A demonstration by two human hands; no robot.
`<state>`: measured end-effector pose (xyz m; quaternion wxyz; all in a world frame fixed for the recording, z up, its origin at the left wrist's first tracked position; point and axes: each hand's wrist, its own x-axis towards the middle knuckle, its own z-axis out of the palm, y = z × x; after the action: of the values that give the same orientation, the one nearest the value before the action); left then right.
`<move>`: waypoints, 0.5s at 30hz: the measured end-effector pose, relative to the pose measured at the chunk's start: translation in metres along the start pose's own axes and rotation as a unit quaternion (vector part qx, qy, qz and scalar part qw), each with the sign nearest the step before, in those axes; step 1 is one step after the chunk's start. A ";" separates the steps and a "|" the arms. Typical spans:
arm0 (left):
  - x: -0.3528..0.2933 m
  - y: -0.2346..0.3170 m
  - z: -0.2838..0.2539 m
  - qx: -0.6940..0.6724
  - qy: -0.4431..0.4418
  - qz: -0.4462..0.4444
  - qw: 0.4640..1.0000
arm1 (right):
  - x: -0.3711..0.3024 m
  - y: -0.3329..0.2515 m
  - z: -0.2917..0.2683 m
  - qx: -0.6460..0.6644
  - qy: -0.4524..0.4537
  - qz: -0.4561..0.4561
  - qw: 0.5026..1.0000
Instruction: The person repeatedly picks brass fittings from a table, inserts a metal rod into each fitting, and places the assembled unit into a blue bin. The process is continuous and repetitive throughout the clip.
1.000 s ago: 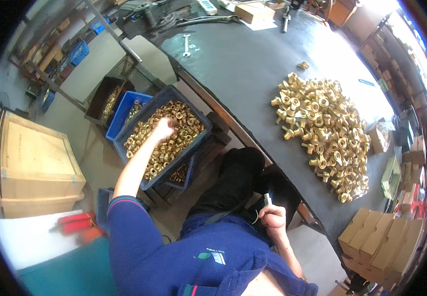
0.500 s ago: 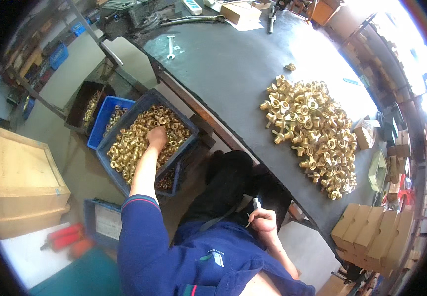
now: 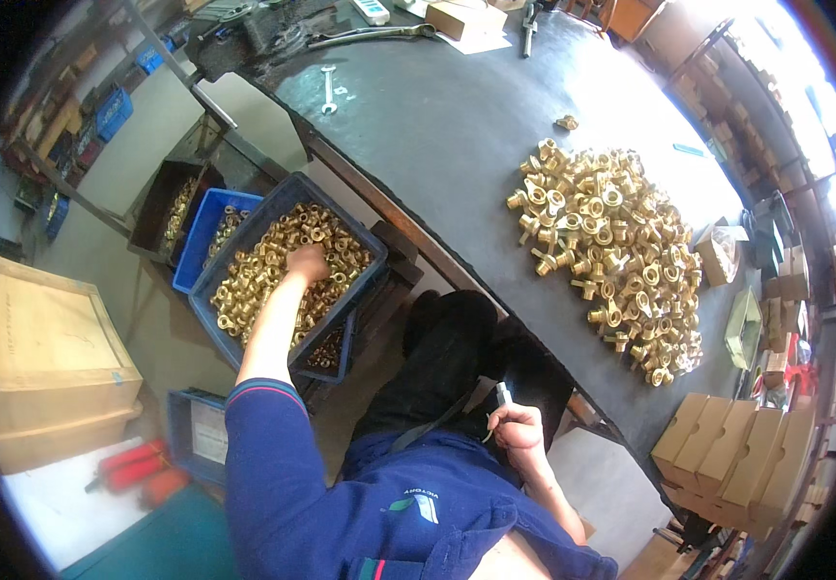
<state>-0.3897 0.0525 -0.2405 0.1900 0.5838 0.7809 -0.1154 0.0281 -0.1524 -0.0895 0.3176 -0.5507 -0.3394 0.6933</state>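
My left hand (image 3: 308,262) reaches down into a dark blue plastic bin (image 3: 207,314) full of brass fittings (image 3: 245,292). Its fingers are hidden among the fittings, so I cannot see whether they grip one. In front of my lap, my right hand (image 3: 519,426) is closed around a short whitish cylinder (image 3: 504,393), whose tip sticks up above the fist; its kind is unclear. A big pile of brass fittings (image 3: 621,256) with lugs and threaded ends lies on the dark workbench (image 3: 418,145), to the right.
One loose brass fitting (image 3: 567,123) lies beyond the pile. An open-ended wrench (image 3: 329,90) rests at the bench's far left. Brown cardboard boxes (image 3: 727,449) stand at the right edge. Beside the bin are a bright blue bin (image 3: 196,237) and a wooden crate (image 3: 46,333).
My left hand stays among the fittings in the bin, with barely any shift. My right hand still holds the cylinder and has hardly moved. The view has tilted slightly.
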 end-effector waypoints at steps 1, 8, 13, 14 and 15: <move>0.000 0.002 -0.005 0.005 -0.054 -0.016 0.998 | -0.001 0.000 0.001 -0.001 0.001 -0.003 1.000; -0.019 0.012 -0.005 0.052 -0.104 0.010 0.993 | 0.000 0.006 -0.002 0.001 0.020 0.012 1.000; -0.022 -0.003 0.022 0.005 0.021 0.044 0.999 | 0.001 0.004 -0.001 0.008 -0.004 -0.006 1.000; -0.020 -0.005 0.027 0.016 0.040 0.058 0.997 | 0.001 0.005 -0.001 0.011 -0.010 -0.010 1.000; -0.017 -0.009 0.032 0.003 0.040 0.059 0.997 | 0.001 0.004 -0.002 -0.003 -0.020 -0.004 1.000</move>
<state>-0.3887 0.0228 -0.2623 0.1637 0.6337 0.7515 -0.0829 0.0300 -0.1538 -0.0938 0.3123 -0.5362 -0.3496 0.7019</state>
